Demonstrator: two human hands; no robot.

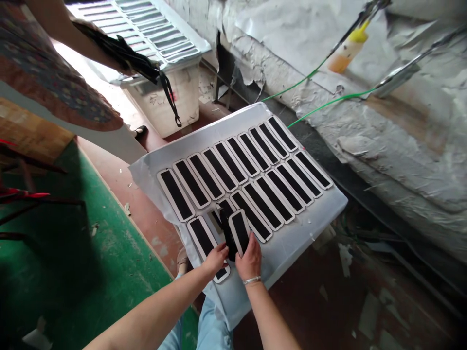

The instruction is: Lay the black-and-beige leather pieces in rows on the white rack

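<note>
My left hand [216, 258] is closed at the lower end of a dark black strip [226, 228], which stands up off the surface. In my right hand [250, 257] is a white-edged black panel [239, 229], tilted up and held by its lower end beside that strip. Both hands are over the near side of a pale plastic-covered surface [292, 250]. Rows of similar white-edged black panels [207, 177] lie flat on it. One such panel [202, 236] lies partly under my left hand. The far ends of the held pieces overlap panels behind them.
At the upper left a person's arm [97, 46] carries a bundle of black straps [138, 63]. Behind is a pale tub [178, 99] topped with more strips. To the right stand a peeling, paper-covered bench [365, 141], a yellow-capped bottle [346, 51] and green hoses [328, 103].
</note>
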